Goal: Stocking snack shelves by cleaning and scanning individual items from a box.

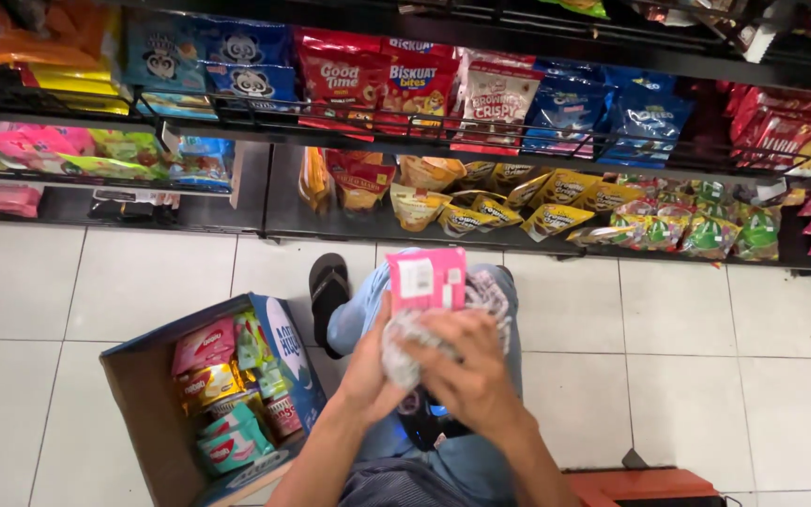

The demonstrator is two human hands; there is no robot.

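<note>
Gripping pink flat packet (426, 278), white label showing: left hand (368, 376) fingers; right hand (466, 371) fingers press crumpled grey-white cloth (405, 352) against it.

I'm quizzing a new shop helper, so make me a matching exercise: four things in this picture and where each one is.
Things:
1. pink packet
2. cardboard box
3. black sandal
4. yellow snack bags

Places:
A. on the low shelf
B. on the floor tiles, left of the knee
C. on the person's foot
D. held in both hands above the lap

Pairs: 1-D, 2-B, 3-C, 4-A
</note>
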